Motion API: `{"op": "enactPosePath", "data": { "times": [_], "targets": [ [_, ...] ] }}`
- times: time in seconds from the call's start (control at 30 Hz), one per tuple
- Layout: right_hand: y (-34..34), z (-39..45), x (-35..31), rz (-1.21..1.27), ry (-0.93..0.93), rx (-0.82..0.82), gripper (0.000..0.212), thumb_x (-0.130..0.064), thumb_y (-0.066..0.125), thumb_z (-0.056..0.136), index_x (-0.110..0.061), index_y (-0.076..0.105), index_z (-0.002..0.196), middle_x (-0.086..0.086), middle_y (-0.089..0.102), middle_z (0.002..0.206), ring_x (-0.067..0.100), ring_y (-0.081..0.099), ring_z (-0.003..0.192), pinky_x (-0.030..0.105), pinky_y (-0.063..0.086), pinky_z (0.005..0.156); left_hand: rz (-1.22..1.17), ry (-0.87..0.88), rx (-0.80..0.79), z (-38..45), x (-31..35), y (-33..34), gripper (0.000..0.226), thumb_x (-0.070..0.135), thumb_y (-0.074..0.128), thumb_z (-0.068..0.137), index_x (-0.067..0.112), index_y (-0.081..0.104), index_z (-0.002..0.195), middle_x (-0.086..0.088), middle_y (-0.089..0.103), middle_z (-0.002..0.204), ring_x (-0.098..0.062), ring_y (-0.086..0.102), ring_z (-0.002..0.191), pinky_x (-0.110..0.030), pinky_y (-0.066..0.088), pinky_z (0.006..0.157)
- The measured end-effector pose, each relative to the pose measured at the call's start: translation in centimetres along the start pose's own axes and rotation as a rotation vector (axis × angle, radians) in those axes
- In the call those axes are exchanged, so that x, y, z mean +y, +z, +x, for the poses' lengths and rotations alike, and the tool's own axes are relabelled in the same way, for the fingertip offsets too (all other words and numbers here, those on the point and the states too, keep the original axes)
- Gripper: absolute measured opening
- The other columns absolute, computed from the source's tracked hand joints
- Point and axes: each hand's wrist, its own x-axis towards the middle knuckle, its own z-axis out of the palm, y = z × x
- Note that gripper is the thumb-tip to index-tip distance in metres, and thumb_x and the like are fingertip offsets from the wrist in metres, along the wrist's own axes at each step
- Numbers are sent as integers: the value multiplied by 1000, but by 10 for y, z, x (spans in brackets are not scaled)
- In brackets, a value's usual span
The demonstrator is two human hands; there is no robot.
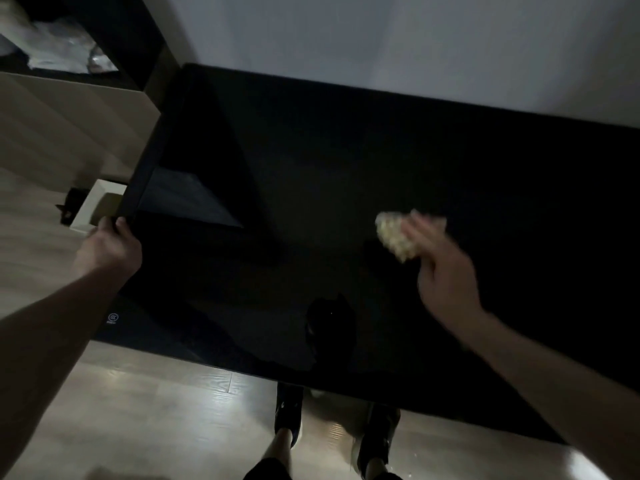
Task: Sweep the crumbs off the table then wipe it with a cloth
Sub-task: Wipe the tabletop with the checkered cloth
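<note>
1. A glossy black table [311,202] fills the middle of the view, its far edge against a pale wall [415,39]. Its top reflects dim shapes, including a dark outline near the front edge.
2. Light wood-look floor [156,410] runs beneath and to the left. A small white bin [97,209] stands on the floor just beside the table's left corner. At upper left a dark shelf holds crumpled pale material [59,46].
3. The person's two feet in dark shoes [289,410] stand at the front edge of the table.
4. The room is dim and the right hand is motion-blurred. No crumbs can be made out on the dark top; a few pale specks on the floor near the right foot are too small to identify.
5. The left hand [110,247] grips the table's left corner, fingers curled over the edge.
6. The right hand [443,271] holds a bunched yellowish cloth [398,237] at its fingertips, over the right half of the table. Whether the cloth touches the surface cannot be told.
</note>
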Motion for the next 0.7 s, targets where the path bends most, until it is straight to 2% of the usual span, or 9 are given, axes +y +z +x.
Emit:
{"op": "enactPosePath", "data": {
  "times": [0.07, 0.13, 0.2, 0.27, 0.33, 0.43, 0.5, 0.6, 0.7],
  "targets": [
    [-11, 64, 20, -89, 16, 113, 53, -2, 37, 98, -10, 58, 146, 9, 50, 157, 24, 45, 148, 42, 32, 125, -4, -4, 17, 3, -2, 4, 55, 46, 23, 101, 8, 55, 123, -31, 64, 117, -53, 60, 109, -56, 49, 93],
    [-21, 116, 38, -149, 74, 167, 56, 3, 40, 98, -14, 55, 149, 10, 46, 160, 29, 40, 150, 41, 30, 126, -3, -3, 32, 4, -3, 6, 52, 45, 24, 102, 8, 55, 123, -32, 63, 118, -54, 59, 110, -57, 48, 94],
    [-27, 154, 51, -214, 168, 135, 57, 1, 39, 100, -20, 50, 153, 9, 38, 165, 33, 30, 155, 39, 23, 128, 9, -3, 48, 5, -4, 8, 49, 43, 26, 103, 9, 54, 124, -33, 62, 120, -56, 58, 112, -59, 46, 96],
    [-22, 175, 65, -303, 283, 30, 54, -11, 37, 105, -25, 41, 157, 7, 25, 171, 38, 17, 157, 45, 16, 129, 29, 3, 59, 5, -6, 8, 47, 43, 26, 103, 11, 54, 125, -32, 61, 122, -56, 57, 114, -60, 45, 97],
    [-9, 175, 71, -410, 375, -63, 54, -25, 35, 107, -30, 31, 161, 4, 14, 173, 42, 7, 158, 52, 10, 129, 46, 18, 61, 6, -7, 9, 48, 44, 26, 103, 11, 54, 125, -32, 61, 123, -56, 57, 114, -61, 45, 97],
    [7, 152, 75, -473, 387, -57, 56, -36, 32, 108, -35, 20, 163, 0, 9, 174, 35, 1, 160, 50, 3, 130, 57, 30, 53, 7, -6, 9, 48, 43, 26, 104, 10, 53, 125, -32, 61, 123, -56, 57, 114, -60, 45, 96],
    [7, 129, 73, -452, 332, -43, 55, -33, 34, 108, -32, 25, 162, 2, 15, 173, 34, 5, 160, 47, 5, 130, 48, 31, 51, 7, -6, 7, 47, 43, 26, 103, 10, 53, 124, -32, 60, 122, -56, 58, 112, -60, 46, 95],
    [1, 85, 71, -406, 183, 27, 53, -23, 36, 104, -17, 45, 155, 12, 36, 165, 35, 27, 154, 48, 18, 129, -28, 43, 54, 7, -5, 8, 47, 42, 29, 102, 8, 51, 127, -32, 57, 125, -56, 56, 112, -62, 47, 95],
    [4, 29, 59, -399, 114, -56, 55, -22, 36, 99, -12, 49, 152, 15, 40, 162, 35, 31, 152, 51, 22, 127, -105, 133, 131, -14, 6, 17, 52, 44, 35, 100, 9, 48, 138, -26, 51, 139, -51, 50, 124, -60, 42, 103]
  ]
}}
